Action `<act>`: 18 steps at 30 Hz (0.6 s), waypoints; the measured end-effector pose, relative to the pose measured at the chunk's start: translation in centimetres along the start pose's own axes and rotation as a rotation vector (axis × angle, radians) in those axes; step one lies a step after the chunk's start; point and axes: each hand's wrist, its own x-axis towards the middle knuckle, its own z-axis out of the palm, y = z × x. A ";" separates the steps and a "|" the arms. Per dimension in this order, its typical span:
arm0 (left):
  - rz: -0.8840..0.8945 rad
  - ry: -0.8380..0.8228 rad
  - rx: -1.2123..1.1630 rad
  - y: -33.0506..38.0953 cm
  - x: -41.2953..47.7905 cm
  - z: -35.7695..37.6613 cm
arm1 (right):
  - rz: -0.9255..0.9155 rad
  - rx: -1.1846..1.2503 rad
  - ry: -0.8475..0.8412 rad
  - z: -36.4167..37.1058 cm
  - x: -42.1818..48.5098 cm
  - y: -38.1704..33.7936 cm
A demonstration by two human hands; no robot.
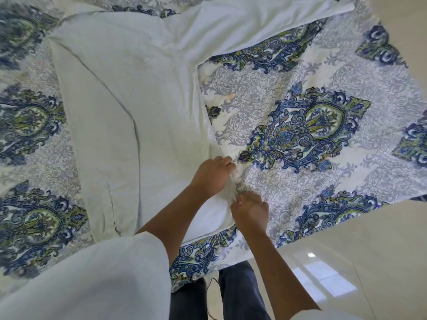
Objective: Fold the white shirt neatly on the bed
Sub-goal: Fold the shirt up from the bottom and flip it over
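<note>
white shirt (129,112), just one, edge pinched by left hand (211,176) and right hand (250,211)

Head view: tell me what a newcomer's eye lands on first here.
The white shirt spreads across the left and middle of the view, stark against the blue-and-green paisley bedspread that fills the right side. At lower centre, the left hand and the right hand pinch the shirt's near right edge, close together.

Both hands, left (211,175) and right (250,210), pinch the white shirt's (129,107) edge.
</note>
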 end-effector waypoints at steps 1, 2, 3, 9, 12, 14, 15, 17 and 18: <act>0.030 -0.001 0.006 0.2 0.1 0.0 | 0.010 -0.006 0.007 -0.2 -0.1 0.1; 0.073 0.006 0.019 0.4 0.2 0.3 | 0.020 -0.018 0.003 -0.3 -0.1 0.3; 0.110 0.012 0.030 0.7 0.2 0.7 | 0.016 -0.054 0.016 -0.2 -0.1 0.6; -0.538 0.474 -0.502 -0.2 -0.5 1.1 | 0.159 -0.117 -0.156 0.0 0.9 1.3; -0.811 0.554 -0.684 -3.3 -1.3 0.4 | 0.280 -0.088 -0.153 -0.4 1.0 0.9; -0.648 0.354 -0.677 -4.8 -1.8 0.5 | 0.368 -0.025 -0.168 -0.2 1.0 0.7; -0.562 0.280 -0.649 -5.5 -2.0 0.5 | 0.402 -0.005 -0.182 -0.3 1.1 0.4; -0.465 0.214 -0.576 -6.5 -2.1 0.4 | 0.431 -0.010 -0.223 -0.7 1.1 0.1; -0.420 0.200 -0.498 -7.2 -2.0 0.3 | 0.435 -0.041 -0.234 -1.0 1.2 -0.1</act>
